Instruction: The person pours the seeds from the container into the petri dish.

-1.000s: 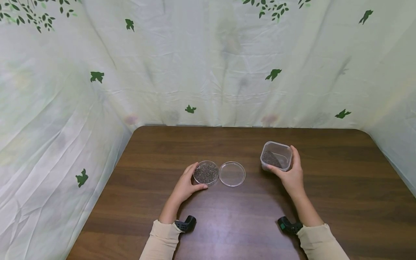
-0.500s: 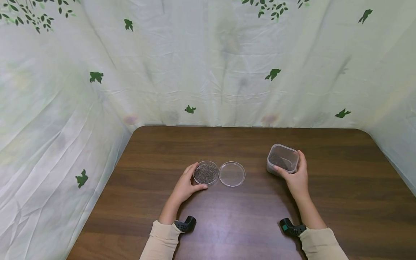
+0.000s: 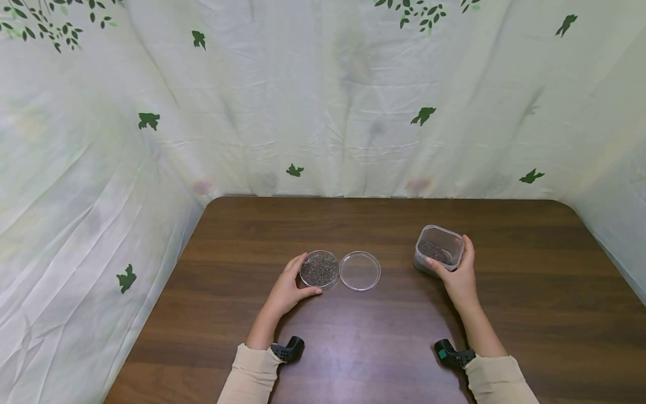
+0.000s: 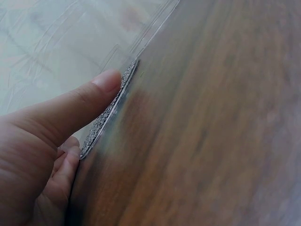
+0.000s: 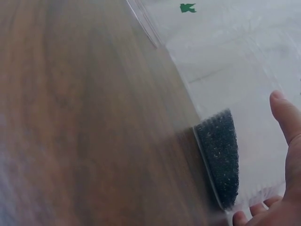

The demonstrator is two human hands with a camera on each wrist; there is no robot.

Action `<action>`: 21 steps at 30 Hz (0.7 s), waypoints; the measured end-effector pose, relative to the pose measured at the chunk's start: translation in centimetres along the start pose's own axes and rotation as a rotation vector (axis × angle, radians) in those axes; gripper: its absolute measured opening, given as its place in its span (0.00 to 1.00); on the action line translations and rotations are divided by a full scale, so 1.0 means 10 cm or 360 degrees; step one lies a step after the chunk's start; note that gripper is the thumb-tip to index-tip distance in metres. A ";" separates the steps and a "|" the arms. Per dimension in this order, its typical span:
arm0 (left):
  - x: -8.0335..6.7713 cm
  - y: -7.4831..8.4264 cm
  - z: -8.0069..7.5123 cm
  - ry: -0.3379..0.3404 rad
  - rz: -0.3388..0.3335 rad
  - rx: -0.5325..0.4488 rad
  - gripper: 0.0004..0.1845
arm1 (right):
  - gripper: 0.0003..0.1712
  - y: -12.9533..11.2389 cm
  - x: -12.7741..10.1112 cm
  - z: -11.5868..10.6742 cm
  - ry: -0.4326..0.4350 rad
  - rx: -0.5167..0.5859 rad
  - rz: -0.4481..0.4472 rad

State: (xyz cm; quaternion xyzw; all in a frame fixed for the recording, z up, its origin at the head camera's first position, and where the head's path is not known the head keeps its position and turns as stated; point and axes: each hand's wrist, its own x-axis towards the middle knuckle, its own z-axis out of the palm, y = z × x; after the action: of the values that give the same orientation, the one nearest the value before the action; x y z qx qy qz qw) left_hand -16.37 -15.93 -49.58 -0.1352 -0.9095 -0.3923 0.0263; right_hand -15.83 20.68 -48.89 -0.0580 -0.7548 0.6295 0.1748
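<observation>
A round clear dish of dark seeds (image 3: 319,269) sits on the brown table (image 3: 353,336). My left hand (image 3: 296,281) grips its left rim between thumb and fingers. In the left wrist view the thumb (image 4: 101,87) lies along the seed dish (image 4: 109,113). An empty clear dish (image 3: 360,270) touches it on the right. Farther right, my right hand (image 3: 456,272) holds a clear square tub (image 3: 439,249) with dark seeds in its bottom, resting on the table. The right wrist view shows the seeds in the tub (image 5: 220,155) and one finger (image 5: 284,113).
A pale cloth with green leaf prints (image 3: 323,112) hangs behind and around the table. The table's rounded far corners and its left edge (image 3: 166,280) meet the cloth. Black wrist cameras (image 3: 289,348) sit at both sleeves.
My right hand has carried the tub to the right and lowered it from a tilted, raised pose onto the table. The left hand and both dishes have stayed put.
</observation>
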 end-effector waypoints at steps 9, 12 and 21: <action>-0.01 0.00 0.00 0.0015 0.0036 -0.0014 0.49 | 0.55 -0.06 0.02 -0.05 -0.0017 0.0070 -0.0003; 0.00 0.00 0.00 0.0017 0.0033 -0.0011 0.48 | 0.54 -0.09 0.02 -0.07 0.0031 0.0048 -0.0050; 0.01 0.02 0.00 0.0006 -0.0007 -0.0006 0.48 | 0.52 -0.03 0.04 -0.08 0.0158 -0.0020 -0.0329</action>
State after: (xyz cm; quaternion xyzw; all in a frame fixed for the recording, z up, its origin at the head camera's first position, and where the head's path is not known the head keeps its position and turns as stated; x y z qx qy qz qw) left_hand -16.39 -15.78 -49.49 -0.1325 -0.9089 -0.3944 0.0270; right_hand -15.89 21.51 -48.42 -0.0120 -0.7511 0.5997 0.2758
